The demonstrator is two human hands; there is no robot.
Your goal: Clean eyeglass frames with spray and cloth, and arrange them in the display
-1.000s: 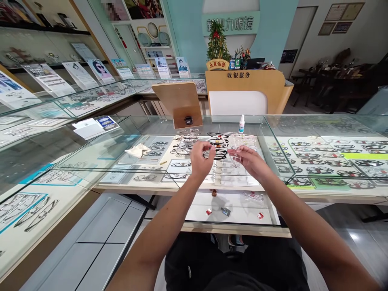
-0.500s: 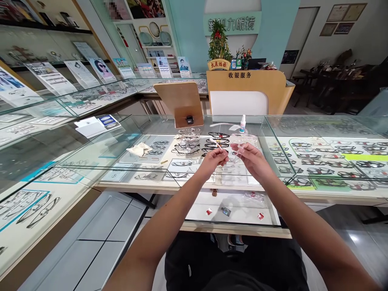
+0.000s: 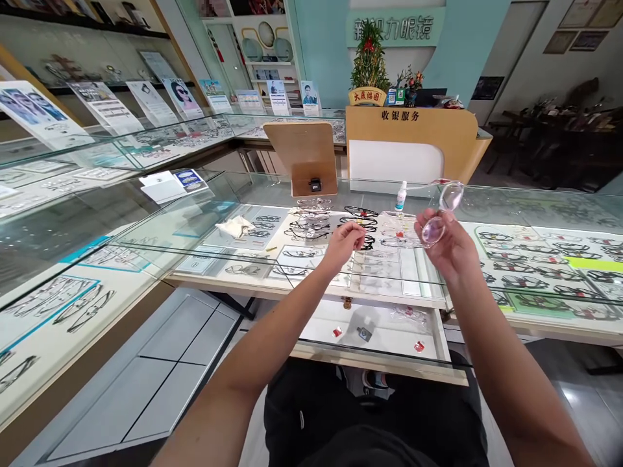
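My right hand (image 3: 452, 250) is raised over the right part of the glass counter, its fingers closed on a pair of eyeglasses (image 3: 433, 231). The glasses have clear lenses; they are tilted, one lens above the other, and a thin temple points left from the upper one. Above the glass, to the left, hovers my left hand (image 3: 345, 241) with its fingers curled in and nothing visible in them. Near it are dark-framed glasses (image 3: 361, 211) in a column, and pale clear-framed glasses (image 3: 396, 235) lie between my two hands.
A white spray bottle (image 3: 401, 196) and an upright wood-backed stand (image 3: 306, 155) are behind the hands. A crumpled cloth (image 3: 235, 227) lies left. Below the counter, an open drawer (image 3: 321, 350) contains small red-and-white pieces and a dark square. Glass cases (image 3: 535, 207) extend to both sides.
My right hand has moved right and lifted the eyeglasses away from my left hand, turning the lenses. The left hand has let go of the thin temple-like piece. The view has shifted slightly.
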